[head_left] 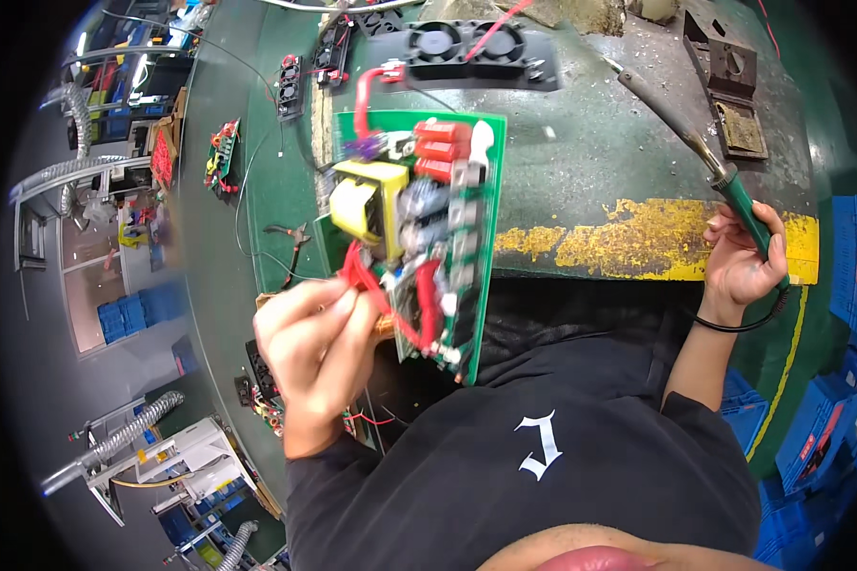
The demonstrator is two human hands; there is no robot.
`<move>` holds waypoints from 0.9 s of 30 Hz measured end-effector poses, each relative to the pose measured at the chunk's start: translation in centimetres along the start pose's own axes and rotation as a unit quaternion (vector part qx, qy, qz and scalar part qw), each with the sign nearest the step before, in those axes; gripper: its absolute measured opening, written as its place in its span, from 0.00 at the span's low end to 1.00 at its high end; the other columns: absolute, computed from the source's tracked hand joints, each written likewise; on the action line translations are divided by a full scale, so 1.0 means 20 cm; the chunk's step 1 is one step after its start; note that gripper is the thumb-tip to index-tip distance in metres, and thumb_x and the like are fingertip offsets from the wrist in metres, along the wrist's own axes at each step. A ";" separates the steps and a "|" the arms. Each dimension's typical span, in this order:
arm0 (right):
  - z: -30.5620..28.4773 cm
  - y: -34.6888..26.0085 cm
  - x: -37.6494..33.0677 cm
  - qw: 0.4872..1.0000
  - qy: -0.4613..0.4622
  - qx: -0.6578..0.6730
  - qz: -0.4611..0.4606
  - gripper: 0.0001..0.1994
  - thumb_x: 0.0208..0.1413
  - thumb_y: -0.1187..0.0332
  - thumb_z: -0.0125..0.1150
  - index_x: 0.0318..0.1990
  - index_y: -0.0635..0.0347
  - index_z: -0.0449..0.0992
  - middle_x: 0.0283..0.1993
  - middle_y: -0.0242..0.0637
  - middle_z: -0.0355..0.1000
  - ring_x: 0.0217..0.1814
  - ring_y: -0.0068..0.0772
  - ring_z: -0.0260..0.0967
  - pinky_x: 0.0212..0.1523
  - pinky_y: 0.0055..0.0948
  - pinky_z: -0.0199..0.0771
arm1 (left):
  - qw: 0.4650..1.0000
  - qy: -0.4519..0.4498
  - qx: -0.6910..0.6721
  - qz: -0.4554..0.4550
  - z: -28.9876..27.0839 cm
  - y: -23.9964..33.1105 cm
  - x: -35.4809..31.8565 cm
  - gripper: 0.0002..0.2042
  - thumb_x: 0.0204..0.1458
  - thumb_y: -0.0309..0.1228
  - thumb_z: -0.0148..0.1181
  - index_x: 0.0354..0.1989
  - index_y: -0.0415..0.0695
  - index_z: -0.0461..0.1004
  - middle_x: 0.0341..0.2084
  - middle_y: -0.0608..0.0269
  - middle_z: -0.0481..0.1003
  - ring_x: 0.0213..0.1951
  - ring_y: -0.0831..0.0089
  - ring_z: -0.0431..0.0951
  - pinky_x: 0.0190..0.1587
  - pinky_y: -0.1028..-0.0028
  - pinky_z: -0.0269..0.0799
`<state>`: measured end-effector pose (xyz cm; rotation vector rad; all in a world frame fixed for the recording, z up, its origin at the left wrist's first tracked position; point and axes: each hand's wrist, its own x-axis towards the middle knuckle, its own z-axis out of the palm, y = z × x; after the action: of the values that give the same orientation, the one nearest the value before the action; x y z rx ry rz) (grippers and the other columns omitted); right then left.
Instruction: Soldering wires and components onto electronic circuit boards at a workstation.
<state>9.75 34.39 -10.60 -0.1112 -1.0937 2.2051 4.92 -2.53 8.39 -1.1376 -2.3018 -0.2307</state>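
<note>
My left hand (pixel 314 338) is closed on the red wires of a green circuit board (pixel 438 205), which is raised and tilted on edge above the bench's near side. A yellow transformer (pixel 367 205), red capacitors and red wires crowd the board, slightly blurred. At the right, my right hand (pixel 747 257) grips the green handle of a soldering iron (pixel 743 209). Its metal tip points up and left over the workbench, apart from the board. Behind the board lies a black panel with twin fans (pixel 467 52).
A metal iron stand (pixel 719 57) with a sponge tray (pixel 741 128) sits at the back right. Cutters (pixel 295 243) with dark jaws, small fan units (pixel 290 86) and another circuit board (pixel 222 157) lie leftward. Worn yellow paint (pixel 600 238) marks the bench edge. Blue crates (pixel 852 262) stand far right.
</note>
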 end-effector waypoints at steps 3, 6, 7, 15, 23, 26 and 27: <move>-0.01 0.00 -0.01 1.000 0.020 -0.004 -0.003 0.23 0.56 0.54 0.40 0.45 0.65 0.72 0.36 0.56 0.74 0.29 0.43 0.71 0.26 0.32 0.72 | 0.998 -0.034 -0.041 0.017 0.20 -0.05 0.07 0.15 0.27 0.21 0.68 0.30 0.38 0.78 0.29 0.62 0.70 0.32 0.65 0.74 0.27 0.72 0.67; -0.01 0.00 -0.01 1.000 0.007 0.008 -0.004 0.23 0.56 0.54 0.40 0.45 0.64 0.72 0.36 0.55 0.74 0.29 0.43 0.71 0.25 0.32 0.71 | 0.997 -0.038 -0.066 0.013 0.36 -0.08 -0.05 0.16 0.29 0.22 0.66 0.33 0.36 0.77 0.30 0.63 0.71 0.34 0.66 0.74 0.37 0.71 0.65; -0.02 0.00 -0.01 1.000 0.006 0.005 -0.001 0.23 0.56 0.54 0.40 0.45 0.64 0.72 0.36 0.55 0.74 0.29 0.43 0.71 0.25 0.32 0.71 | 0.997 -0.050 -0.054 0.013 0.39 -0.08 -0.09 0.15 0.30 0.22 0.65 0.33 0.36 0.77 0.30 0.63 0.71 0.35 0.66 0.74 0.38 0.70 0.65; -0.02 -0.01 -0.02 1.000 0.015 -0.002 0.020 0.22 0.56 0.53 0.40 0.45 0.60 0.73 0.37 0.54 0.74 0.28 0.44 0.71 0.24 0.32 0.70 | 0.985 -0.146 -0.085 -0.028 0.38 0.00 -0.14 0.12 0.35 0.22 0.64 0.33 0.36 0.77 0.31 0.63 0.72 0.41 0.64 0.73 0.41 0.68 0.64; -0.01 -0.01 -0.01 0.999 0.032 -0.010 0.023 0.22 0.55 0.52 0.42 0.44 0.60 0.74 0.40 0.51 0.73 0.29 0.44 0.71 0.22 0.32 0.69 | 0.961 -0.240 -0.118 -0.071 0.44 0.07 -0.08 0.13 0.33 0.30 0.65 0.29 0.41 0.73 0.30 0.64 0.68 0.45 0.64 0.70 0.43 0.66 0.62; 0.01 -0.01 -0.01 0.999 0.041 -0.002 0.019 0.22 0.55 0.52 0.42 0.43 0.59 0.74 0.41 0.50 0.73 0.30 0.44 0.71 0.22 0.33 0.69 | 0.960 -0.234 -0.136 -0.074 0.50 0.06 -0.05 0.12 0.33 0.32 0.65 0.27 0.42 0.72 0.30 0.65 0.67 0.44 0.65 0.69 0.44 0.66 0.61; 0.01 -0.01 -0.01 0.999 0.036 -0.008 0.023 0.22 0.55 0.52 0.43 0.42 0.59 0.74 0.41 0.49 0.74 0.29 0.43 0.72 0.21 0.32 0.69 | 0.963 -0.220 -0.125 -0.092 0.52 0.04 -0.04 0.13 0.33 0.31 0.66 0.29 0.43 0.73 0.30 0.64 0.68 0.42 0.63 0.69 0.43 0.65 0.60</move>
<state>9.98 34.26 -10.37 -0.2221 -1.0798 2.2153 1.84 1.43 -0.83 -1.1898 -2.8433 -0.3784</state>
